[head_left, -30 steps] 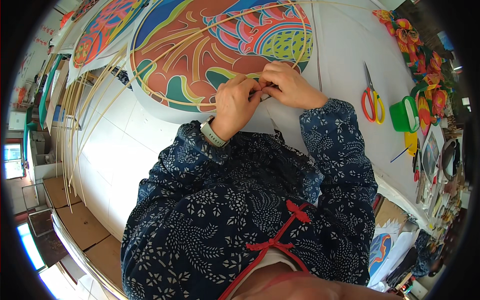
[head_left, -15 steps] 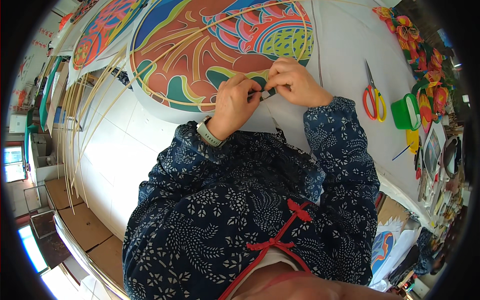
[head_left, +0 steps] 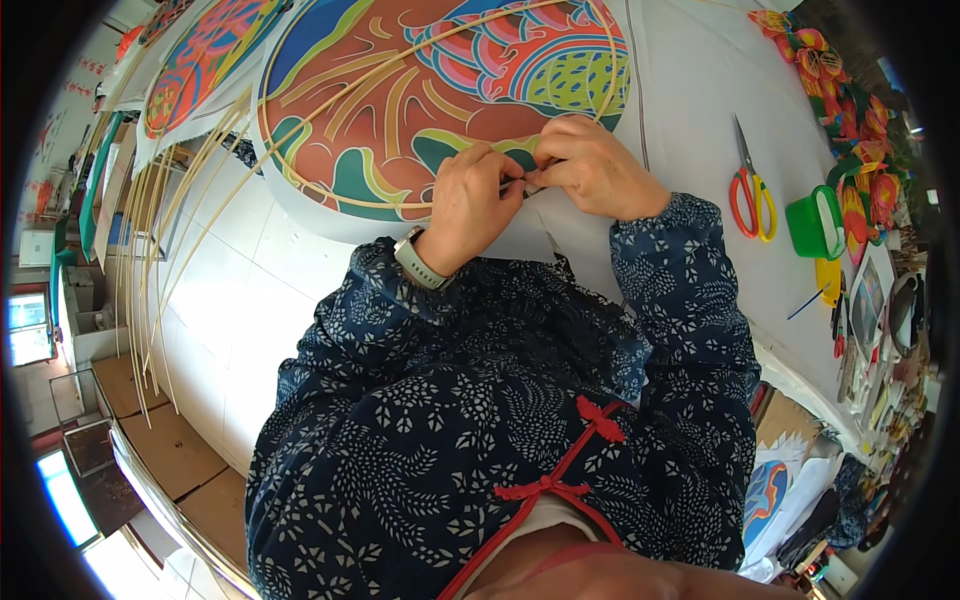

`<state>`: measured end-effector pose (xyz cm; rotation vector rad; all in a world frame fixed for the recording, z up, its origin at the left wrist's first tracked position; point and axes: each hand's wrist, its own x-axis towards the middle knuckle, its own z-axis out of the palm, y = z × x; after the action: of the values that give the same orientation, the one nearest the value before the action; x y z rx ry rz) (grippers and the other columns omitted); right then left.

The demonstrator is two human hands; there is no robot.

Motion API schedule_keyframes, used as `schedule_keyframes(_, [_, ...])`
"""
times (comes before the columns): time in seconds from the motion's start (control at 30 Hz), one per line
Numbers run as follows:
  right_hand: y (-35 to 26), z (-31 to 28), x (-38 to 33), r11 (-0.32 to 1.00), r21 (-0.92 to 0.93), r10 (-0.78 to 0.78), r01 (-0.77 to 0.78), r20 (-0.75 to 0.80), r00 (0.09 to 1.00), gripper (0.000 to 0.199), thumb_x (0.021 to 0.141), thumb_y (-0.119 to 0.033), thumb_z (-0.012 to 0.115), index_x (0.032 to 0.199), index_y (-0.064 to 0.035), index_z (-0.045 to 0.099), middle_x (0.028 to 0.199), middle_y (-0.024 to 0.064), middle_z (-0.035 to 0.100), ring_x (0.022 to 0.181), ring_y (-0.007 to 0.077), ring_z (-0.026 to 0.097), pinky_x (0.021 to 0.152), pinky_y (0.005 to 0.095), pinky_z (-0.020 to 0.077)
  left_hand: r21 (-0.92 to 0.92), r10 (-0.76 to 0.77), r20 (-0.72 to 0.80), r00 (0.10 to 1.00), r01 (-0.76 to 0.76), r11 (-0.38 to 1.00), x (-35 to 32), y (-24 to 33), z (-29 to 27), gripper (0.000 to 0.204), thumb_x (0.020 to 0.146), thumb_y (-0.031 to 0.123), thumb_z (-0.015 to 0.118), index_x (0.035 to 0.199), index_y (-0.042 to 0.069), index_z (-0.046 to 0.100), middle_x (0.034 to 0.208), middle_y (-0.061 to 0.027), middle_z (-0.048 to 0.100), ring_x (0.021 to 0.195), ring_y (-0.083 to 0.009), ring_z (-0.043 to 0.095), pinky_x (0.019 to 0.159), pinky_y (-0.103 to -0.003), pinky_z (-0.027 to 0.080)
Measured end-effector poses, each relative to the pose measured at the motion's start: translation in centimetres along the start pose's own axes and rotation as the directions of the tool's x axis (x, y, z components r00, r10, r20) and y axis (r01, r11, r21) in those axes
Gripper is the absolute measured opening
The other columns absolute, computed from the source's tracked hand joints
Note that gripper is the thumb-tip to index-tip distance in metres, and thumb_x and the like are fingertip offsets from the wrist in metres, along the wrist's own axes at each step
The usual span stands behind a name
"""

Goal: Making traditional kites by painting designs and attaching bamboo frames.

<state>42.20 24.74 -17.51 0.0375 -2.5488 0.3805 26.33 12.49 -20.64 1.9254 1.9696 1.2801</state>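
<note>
A large round painted cloth in brown, green, blue and pink lies on the table under and beyond my hands. Thin bamboo strips follow its rim, and one long bamboo strip arches across it. At the near edge of the painting, my left hand pinches with thumb and index finger. My right hand pinches just beside it, so the fingertips nearly meet. Whatever small, dark thing sits between them is mostly covered by the fingers, and I cannot make it out.
Scissors with a red and a yellow handle lie to the right, beside a green plastic container. Colourful flower-like decorations line the far right. Several loose bamboo strips hang off the left side. Another painted piece lies far left.
My right fingertips have closed in on the left ones. A small pale patch that showed between them is now mostly covered. The left hand has hardly moved.
</note>
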Motion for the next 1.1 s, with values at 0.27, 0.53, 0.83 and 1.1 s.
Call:
schedule_keyframes(0.27, [0.2,-0.1,-0.2,1.000,0.005,0.026,-0.026,0.016,1.000,0.009,0.067,-0.002,0.069,0.075,-0.0048,0.073,0.081,0.0026,0.061,0.091,0.0225,0.058,0.082,0.0350,0.0473,0.046,0.037,-0.026,0.999,-0.036,0.998,-0.1,0.3,0.0,0.010,0.069,0.007,0.073,0.075,0.006,0.066,0.075,-0.0067,0.061,0.072,-0.0279,0.060,0.063,-0.041,0.042])
schedule_keyframes(0.53, [1.6,-0.4,-0.4,0.980,0.079,0.185,-0.182,-0.034,0.982,0.017,0.074,0.006,0.063,0.087,-0.0031,0.069,0.085,0.0049,0.064,0.090,0.0213,0.061,0.077,0.0336,0.0501,0.125,0.064,-0.030,0.997,-0.060,0.990,0.1,0.7,0.0,0.011,0.071,0.011,0.074,0.075,0.007,0.065,0.075,-0.0065,0.060,0.072,-0.0282,0.059,0.064,-0.041,0.040])
schedule_keyframes(0.83, [-2.2,-3.7,0.1,0.586,0.802,0.455,-0.111,-0.213,0.865,0.028,0.097,-0.011,0.051,0.124,-0.0019,0.050,0.106,0.0101,0.064,0.099,0.0198,0.062,0.080,0.0346,0.0503,0.097,0.121,-0.023,0.992,-0.119,0.988,0.2,0.5,0.4,0.010,0.073,0.012,0.073,0.075,0.008,0.064,0.075,-0.0071,0.059,0.072,-0.0285,0.059,0.064,-0.041,0.040])
schedule_keyframes(1.1, [-21.1,-11.3,1.8,-0.285,0.902,-0.013,0.325,-0.343,0.939,0.037,0.095,-0.007,0.051,0.132,-0.0057,0.046,0.113,0.0288,0.061,0.100,0.0364,0.065,0.088,0.0521,0.0505,0.092,0.140,-0.045,0.989,-0.135,0.987,0.0,0.7,-0.6,0.009,0.076,0.011,0.072,0.075,0.006,0.065,0.071,-0.0084,0.061,0.066,-0.0300,0.060,0.059,-0.042,0.042])
